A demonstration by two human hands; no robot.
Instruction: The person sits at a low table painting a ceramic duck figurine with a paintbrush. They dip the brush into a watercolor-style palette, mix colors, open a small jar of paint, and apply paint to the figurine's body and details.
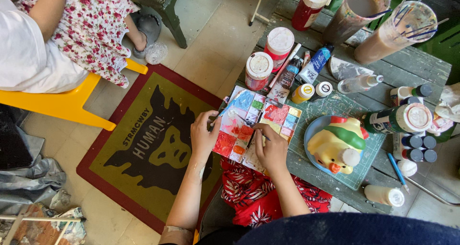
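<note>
Your left hand (203, 135) rested on the left edge of the palette (256, 125), fingers curled over its rim and steadying it, so that hand was closed on the palette. Your right hand (270, 146) lay on the palette's lower middle, fingers pinched around a thin brush (244, 121) whose tip reached up and left into the red and white paint wells. The palette sat at the near left corner of the grey wooden table (421, 65), partly overhanging your lap, its wells filled with blue, green, red, yellow and pink.

Just right of the palette a painted figurine (338, 144), yellow with green and red stripes, lay on a blue plate (310, 130) atop a green cutting mat (335, 106). Paint jars (268, 58) with white lids and several tubes (314, 65) stood just beyond the palette. Two cups (378, 19) of murky water, one holding brushes, stood at the far edge. Small bottles (414, 146) clustered at the right. On the floor to your left lay a rug (153, 144), and another person sat on a yellow chair (62, 103) beyond it
</note>
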